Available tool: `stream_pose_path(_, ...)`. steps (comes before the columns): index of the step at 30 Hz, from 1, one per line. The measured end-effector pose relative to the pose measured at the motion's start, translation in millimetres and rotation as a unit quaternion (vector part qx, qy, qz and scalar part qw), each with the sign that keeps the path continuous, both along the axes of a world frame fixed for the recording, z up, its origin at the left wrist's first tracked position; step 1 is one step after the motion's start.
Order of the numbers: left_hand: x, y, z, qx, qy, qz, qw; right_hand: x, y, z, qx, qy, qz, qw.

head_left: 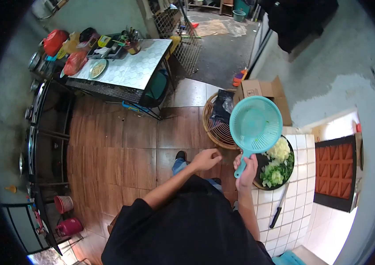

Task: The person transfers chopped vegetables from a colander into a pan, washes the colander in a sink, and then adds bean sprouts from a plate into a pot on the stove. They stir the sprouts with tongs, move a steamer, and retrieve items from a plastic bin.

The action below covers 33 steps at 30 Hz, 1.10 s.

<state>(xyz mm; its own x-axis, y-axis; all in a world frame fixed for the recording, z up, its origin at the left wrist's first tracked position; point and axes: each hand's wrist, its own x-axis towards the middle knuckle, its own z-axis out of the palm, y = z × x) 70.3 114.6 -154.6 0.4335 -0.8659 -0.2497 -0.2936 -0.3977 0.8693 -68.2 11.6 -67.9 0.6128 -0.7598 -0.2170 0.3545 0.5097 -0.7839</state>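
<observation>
Gripping the colander (255, 123) by its handle, the right hand (246, 167) has its fingers wrapped tight around the lower end. The teal plastic bowl, round and perforated, rises up and away from that hand, its long axis running from handle to rim, above the plate (263, 161) of chopped greens (278, 170) on the tiled desk (300, 198). The left hand (206, 159) hangs just beside it, empty, fingers loosely curled. A knife (279, 210) lies near.
</observation>
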Motion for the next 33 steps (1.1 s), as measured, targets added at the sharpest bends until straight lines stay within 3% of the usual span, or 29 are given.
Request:
stream_pose_path(2, 27, 42, -13, 0.02, -0.006, 0.056, 0.998, 38, -4, -8, -0.012, -0.021, 0.029, 0.999)
stream_pose_path(4, 53, 89, -46, 0.01, 0.061, 0.146, 0.987, 79, -7, -7, -0.08, 0.028, 0.047, 0.995)
stream_pose_path(8, 99, 162, -41, 0.04, 0.133, 0.318, 0.938, 152, -20, -12, -0.111, 0.084, 0.121, 0.983)
stream_pose_path(11, 145, 184, -48, 0.03, 0.183, 0.414, 0.891, 205, -33, -20, -0.104, 0.079, 0.131, 0.983)
stream_pose_path(14, 214, 178, -66, 0.051, 0.188, 0.42, 0.886, 259, -51, -36, -0.094, 0.087, 0.111, 0.986)
stream_pose_path(16, 267, 163, -61, 0.02, 0.121, 0.372, 0.92, 289, -65, -44, -0.111, 0.102, 0.108, 0.983)
stream_pose_path(19, 342, 123, -20, -0.012, 0.121, 0.379, 0.917, 336, -80, -36, -0.077, 0.104, 0.094, 0.987)
stream_pose_path(23, 414, 61, 31, -0.055, 0.159, 0.293, 0.941, 386, -112, -39, -0.055, 0.093, 0.045, 0.993)
stream_pose_path(33, 531, -152, 38, -0.077, 0.27, 0.063, 0.958, 496, -249, -68, -0.081, 0.111, -0.065, 0.988)
